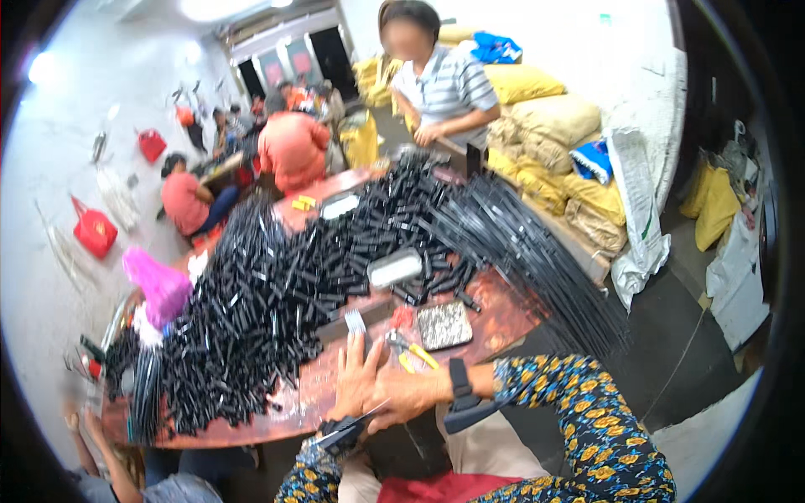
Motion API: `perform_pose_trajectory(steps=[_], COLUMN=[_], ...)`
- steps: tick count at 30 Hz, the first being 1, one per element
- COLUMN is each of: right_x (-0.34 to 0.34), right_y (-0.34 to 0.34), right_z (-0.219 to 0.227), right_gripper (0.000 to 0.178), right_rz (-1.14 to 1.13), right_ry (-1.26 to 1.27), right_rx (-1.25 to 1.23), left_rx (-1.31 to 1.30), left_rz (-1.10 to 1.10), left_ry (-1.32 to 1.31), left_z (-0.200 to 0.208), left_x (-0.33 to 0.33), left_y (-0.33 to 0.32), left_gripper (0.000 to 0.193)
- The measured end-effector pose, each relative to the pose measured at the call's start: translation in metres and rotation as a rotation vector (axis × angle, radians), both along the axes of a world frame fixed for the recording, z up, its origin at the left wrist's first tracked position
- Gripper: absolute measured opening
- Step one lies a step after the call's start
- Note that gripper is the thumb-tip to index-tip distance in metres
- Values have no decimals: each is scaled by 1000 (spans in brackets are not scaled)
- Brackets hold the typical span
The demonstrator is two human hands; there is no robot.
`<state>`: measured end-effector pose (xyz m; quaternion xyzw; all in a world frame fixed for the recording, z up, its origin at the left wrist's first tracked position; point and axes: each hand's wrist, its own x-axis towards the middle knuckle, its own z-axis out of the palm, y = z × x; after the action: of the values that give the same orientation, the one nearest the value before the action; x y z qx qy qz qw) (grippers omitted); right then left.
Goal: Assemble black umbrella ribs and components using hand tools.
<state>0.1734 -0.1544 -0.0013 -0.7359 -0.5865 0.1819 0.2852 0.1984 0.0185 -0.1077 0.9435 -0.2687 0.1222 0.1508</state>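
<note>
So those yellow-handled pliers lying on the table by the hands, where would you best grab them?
Probably by the two yellow handles, not the metal jaws. The pliers lie flat on the reddish table, handles pointing right and towards the person, metal end away to the left. The right hand is nearest, so coming from above and from the near side, closing round both handles together, looks easiest.

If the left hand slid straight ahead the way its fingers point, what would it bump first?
Probably the small pale comb-like piece just past the left hand and its fingertips, then the black tube pile. Depth is unclear.
</note>
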Motion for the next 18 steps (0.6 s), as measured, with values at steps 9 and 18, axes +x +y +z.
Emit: perform_pose_trajectory(steps=[9,18], right_x=[17,5], right_y=[-9,-51], right_z=[7,152], right_gripper=[28,33], right_rz=[-90,-303], right_ry=[171,334], right_rx=[363,463], left_rx=[-246,-1025], left_rz=[-168,-66], left_ry=[-221,485], left_z=[-9,79], left_x=[21,15], left_y=[2,-18], left_gripper=[48,46])
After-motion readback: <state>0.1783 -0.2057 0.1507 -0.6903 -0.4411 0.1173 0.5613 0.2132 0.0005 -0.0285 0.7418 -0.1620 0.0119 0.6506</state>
